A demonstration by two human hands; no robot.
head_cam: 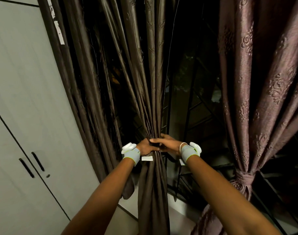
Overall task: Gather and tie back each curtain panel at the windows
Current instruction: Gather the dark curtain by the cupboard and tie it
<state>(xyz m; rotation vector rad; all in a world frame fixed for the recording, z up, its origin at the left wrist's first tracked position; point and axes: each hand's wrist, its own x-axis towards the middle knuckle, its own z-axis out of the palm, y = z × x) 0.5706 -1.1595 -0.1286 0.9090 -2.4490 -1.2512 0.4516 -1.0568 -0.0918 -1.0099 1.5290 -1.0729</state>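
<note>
Left hand [145,147] and right hand [167,145] clench the gathered brown curtain panel [153,184] beside the wardrobe [26,99]. Tying likely comes next, as with the knotted mauve panel [245,177].

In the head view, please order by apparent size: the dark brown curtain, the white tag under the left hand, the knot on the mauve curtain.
1. dark brown curtain
2. knot on the mauve curtain
3. white tag

Fingertips [161,135] hidden behind brown curtain [153,82]
</note>
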